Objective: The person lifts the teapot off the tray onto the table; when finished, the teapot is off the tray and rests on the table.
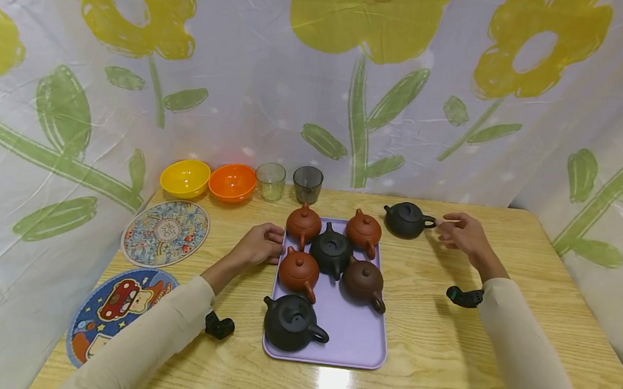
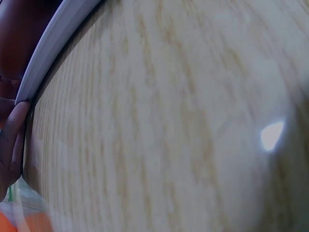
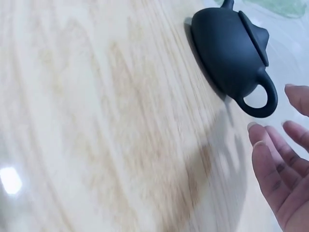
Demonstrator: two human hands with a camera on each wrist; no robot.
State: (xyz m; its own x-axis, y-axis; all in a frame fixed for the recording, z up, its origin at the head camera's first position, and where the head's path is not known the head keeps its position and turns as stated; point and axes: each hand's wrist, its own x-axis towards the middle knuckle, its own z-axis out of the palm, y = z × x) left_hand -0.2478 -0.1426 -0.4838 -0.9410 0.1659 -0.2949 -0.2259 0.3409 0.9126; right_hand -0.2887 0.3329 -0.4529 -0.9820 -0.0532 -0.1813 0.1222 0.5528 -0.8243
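Note:
A purple tray [image 1: 350, 332] lies mid-table with several small teapots on it, red-brown, dark brown and black. My left hand [image 1: 263, 246] sits at the tray's left rim with its fingers curled on the edge. In the left wrist view a finger [image 2: 12, 145] lies against the tray rim [image 2: 53, 43]. One black teapot [image 1: 405, 219] stands alone on the wood to the right of the tray. My right hand [image 1: 447, 226] hovers beside its handle with the fingers spread. In the right wrist view there is a small gap between those fingers [image 3: 270, 150] and the teapot [image 3: 231, 48].
At the back of the wooden table [image 1: 496, 355] stand a yellow bowl [image 1: 184, 178], an orange bowl [image 1: 232, 182], a clear glass [image 1: 270, 181] and a grey glass [image 1: 307, 184]. Two round mats [image 1: 166, 232] [image 1: 116, 304] lie at the left. A flowered cloth hangs behind.

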